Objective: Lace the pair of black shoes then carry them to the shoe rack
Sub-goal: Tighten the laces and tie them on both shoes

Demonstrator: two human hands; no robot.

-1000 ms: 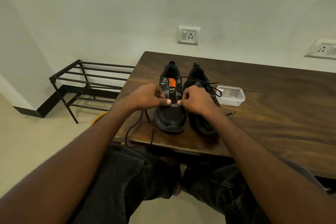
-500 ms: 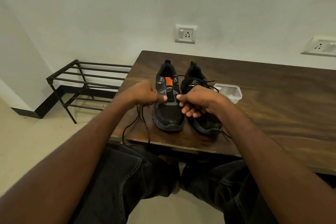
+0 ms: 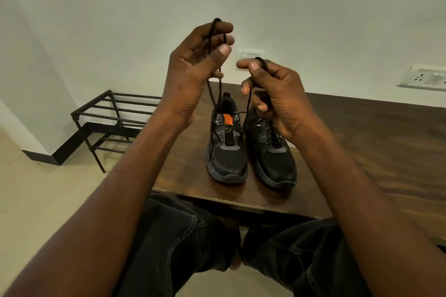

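Note:
Two black shoes stand side by side, toes toward me, near the front edge of the wooden table (image 3: 376, 142). The left shoe (image 3: 226, 152) shows an orange tongue patch, and a black lace (image 3: 213, 94) rises from its eyelets in two strands. My left hand (image 3: 193, 67) is raised above the shoe and pinches one strand, looped over its fingers. My right hand (image 3: 272, 89) pinches the other strand at nearly the same height. The right shoe (image 3: 272, 154) sits laced, partly hidden behind my right hand.
A black metal shoe rack (image 3: 113, 120) stands on the floor left of the table, against the wall. Wall sockets (image 3: 421, 77) sit above the table's far side. My knees in dark jeans are under the table's front edge.
Both hands rose from the left shoe's eyelets to well above the table, pulling the two lace ends upward. The plastic box beside the right shoe is now hidden behind my right hand.

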